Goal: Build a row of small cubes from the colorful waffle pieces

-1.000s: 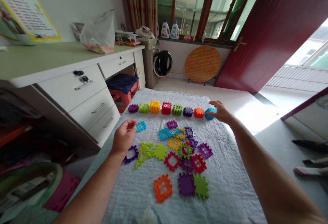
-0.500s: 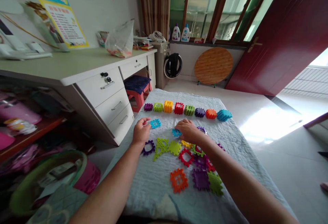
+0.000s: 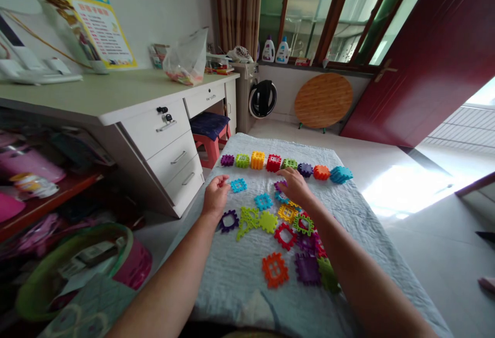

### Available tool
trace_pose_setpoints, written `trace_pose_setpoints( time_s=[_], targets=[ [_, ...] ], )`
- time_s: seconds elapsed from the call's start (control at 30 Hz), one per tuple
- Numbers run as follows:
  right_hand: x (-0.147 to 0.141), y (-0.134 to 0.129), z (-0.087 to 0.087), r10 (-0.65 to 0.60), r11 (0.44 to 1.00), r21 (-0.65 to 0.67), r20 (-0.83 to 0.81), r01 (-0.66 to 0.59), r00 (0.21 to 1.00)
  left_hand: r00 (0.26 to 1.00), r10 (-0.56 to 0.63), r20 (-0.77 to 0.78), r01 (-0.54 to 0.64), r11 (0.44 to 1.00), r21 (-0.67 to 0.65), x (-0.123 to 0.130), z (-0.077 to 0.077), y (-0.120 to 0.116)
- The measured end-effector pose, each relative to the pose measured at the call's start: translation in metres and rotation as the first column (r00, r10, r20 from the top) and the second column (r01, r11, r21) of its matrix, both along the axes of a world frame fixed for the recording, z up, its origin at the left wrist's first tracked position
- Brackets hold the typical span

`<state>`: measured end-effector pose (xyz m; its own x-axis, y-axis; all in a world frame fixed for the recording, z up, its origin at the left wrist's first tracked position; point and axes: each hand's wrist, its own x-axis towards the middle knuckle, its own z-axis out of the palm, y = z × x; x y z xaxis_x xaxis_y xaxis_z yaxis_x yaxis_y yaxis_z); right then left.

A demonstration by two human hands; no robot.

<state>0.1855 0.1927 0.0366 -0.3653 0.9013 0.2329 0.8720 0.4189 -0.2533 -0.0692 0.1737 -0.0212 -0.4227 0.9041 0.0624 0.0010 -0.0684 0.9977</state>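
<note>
Flat notched toy building tiles lie on the cloth. My left hand (image 3: 216, 195), fingers loosely curled and slightly apart, rests beside a light-blue frame tile (image 3: 238, 185). No grip on it is visible. My right hand (image 3: 297, 186) reaches over the back of the pile, thumb and fingers apart, close above a purple tile (image 3: 278, 187) and a blue tile (image 3: 279, 198). Another light-blue tile (image 3: 263, 202) lies between the hands. Nearer me are a lime tile (image 3: 268, 221), a lattice piece (image 3: 247, 219), a dark purple frame (image 3: 229, 221) and a yellow tile (image 3: 287, 213).
Along the far side of the cloth-covered table (image 3: 220, 297) stands a row of block stacks, including a yellow stack (image 3: 258, 160) and a blue stack (image 3: 341, 174). Orange (image 3: 275, 270) and purple (image 3: 308, 269) tiles lie near me. A white desk (image 3: 162, 142) is at the left.
My right hand has moved off the light-blue tile in the middle, to the right and away from me. That tile now lies uncovered, slightly further left. My left hand has barely moved.
</note>
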Motion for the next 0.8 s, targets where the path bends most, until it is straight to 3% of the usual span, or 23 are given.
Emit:
trace_pose_setpoints(
  time_s=[0.07, 0.23, 0.4, 0.57, 0.8],
  targets=[
    [0.014, 0.005, -0.003, -0.059, 0.998, -0.032, 0.029, 0.06, 0.998, 1.0, -0.001, 0.002, 0.001, 1.0, 0.004, 0.001, 0.0, 0.0],
    [0.026, 0.0, -0.018, -0.02, 0.984, -0.174, 0.086, 0.035, 0.996, 0.998, 0.0, -0.064, -0.001, 1.0, -0.009, 0.003, -0.002, 0.001],
    [0.024, -0.007, -0.027, -0.027, 0.995, -0.1, -0.004, 0.026, 1.0, 0.992, -0.018, -0.126, 0.017, 1.0, -0.01, 0.002, -0.003, 0.0],
    [0.03, -0.013, -0.022, -0.039, 0.996, -0.079, -0.158, 0.026, 0.987, 0.986, -0.023, -0.165, 0.02, 1.0, -0.017, 0.002, -0.004, -0.001],
    [0.029, -0.022, -0.018, -0.029, 0.999, -0.017, -0.104, 0.028, 0.994, 0.972, -0.032, -0.233, 0.027, 0.999, -0.024, 0.003, -0.002, -0.003]
  ],
)
